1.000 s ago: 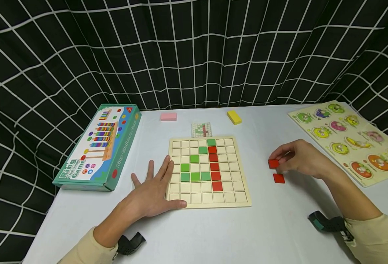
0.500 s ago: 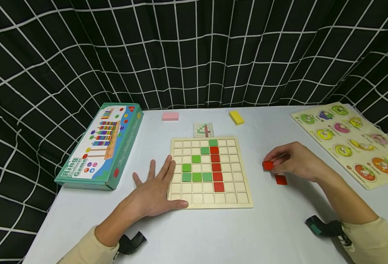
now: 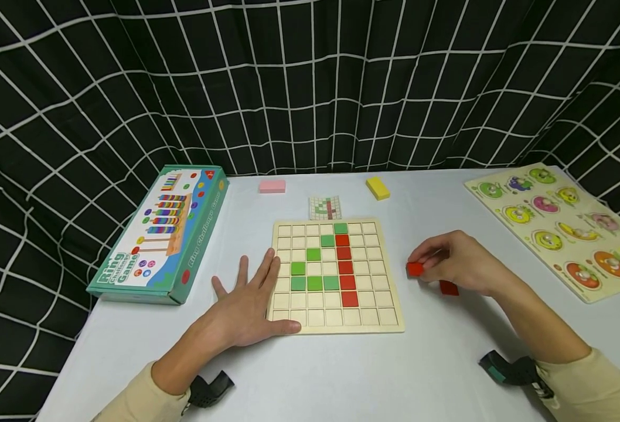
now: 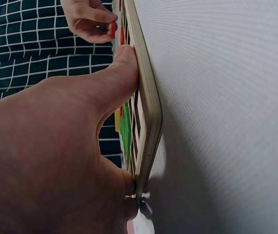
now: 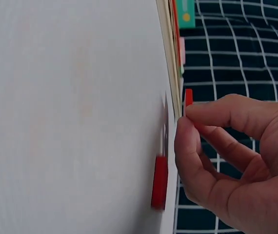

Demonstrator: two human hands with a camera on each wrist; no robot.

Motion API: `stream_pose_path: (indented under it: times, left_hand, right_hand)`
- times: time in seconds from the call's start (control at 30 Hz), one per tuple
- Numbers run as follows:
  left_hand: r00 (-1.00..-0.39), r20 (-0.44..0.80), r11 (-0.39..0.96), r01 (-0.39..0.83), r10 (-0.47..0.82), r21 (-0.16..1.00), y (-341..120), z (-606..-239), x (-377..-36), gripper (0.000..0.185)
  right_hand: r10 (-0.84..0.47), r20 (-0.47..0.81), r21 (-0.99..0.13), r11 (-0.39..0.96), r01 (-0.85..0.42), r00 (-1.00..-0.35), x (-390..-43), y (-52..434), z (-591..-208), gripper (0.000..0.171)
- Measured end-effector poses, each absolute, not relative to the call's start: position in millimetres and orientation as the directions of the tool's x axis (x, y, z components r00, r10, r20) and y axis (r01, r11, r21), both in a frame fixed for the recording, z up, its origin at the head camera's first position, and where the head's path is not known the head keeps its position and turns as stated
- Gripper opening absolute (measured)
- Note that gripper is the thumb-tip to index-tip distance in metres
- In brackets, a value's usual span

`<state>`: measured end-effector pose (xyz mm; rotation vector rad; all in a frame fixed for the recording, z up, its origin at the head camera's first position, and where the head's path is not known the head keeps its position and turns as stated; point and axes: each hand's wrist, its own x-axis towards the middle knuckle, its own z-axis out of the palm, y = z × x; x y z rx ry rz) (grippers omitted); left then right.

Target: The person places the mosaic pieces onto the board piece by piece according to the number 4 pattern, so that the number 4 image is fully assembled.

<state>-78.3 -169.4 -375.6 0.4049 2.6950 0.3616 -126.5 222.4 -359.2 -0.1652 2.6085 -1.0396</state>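
A wooden grid board (image 3: 336, 319) lies mid-table, bearing several green tiles (image 3: 314, 283) and a column of red tiles (image 3: 345, 267). My left hand (image 3: 247, 305) lies flat with straight fingers against the board's left edge; in the left wrist view the thumb (image 4: 114, 73) presses the board's rim (image 4: 146, 112). My right hand (image 3: 455, 261) pinches a red tile (image 3: 414, 269) just above the table, right of the board; the right wrist view shows that red tile (image 5: 188, 97) between the fingertips. A second red tile (image 3: 449, 288) lies on the table under the hand, seen as a loose tile (image 5: 159, 182).
A teal ring-game box (image 3: 159, 234) lies at left. A pink block (image 3: 272, 186), a small pattern card (image 3: 324, 207) and a yellow block (image 3: 377, 188) sit behind the board. A fruit peg puzzle (image 3: 563, 225) lies at far right. Black gridded curtain surrounds the table.
My right hand has carried the pinched red tile leftward, toward the board. The second red tile stayed on the table. The left hand has not moved.
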Motion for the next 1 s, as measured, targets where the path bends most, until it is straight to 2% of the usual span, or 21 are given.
stream_pose_path:
  times: [1.0]
  left_hand:
    - [-0.884, -0.331, 0.928, 0.238, 0.329, 0.286, -170, -375, -77, 0.123]
  right_hand:
    - [-0.365, -0.223, -0.758, 0.648, -0.075, -0.904, -105, 165, -358, 0.026]
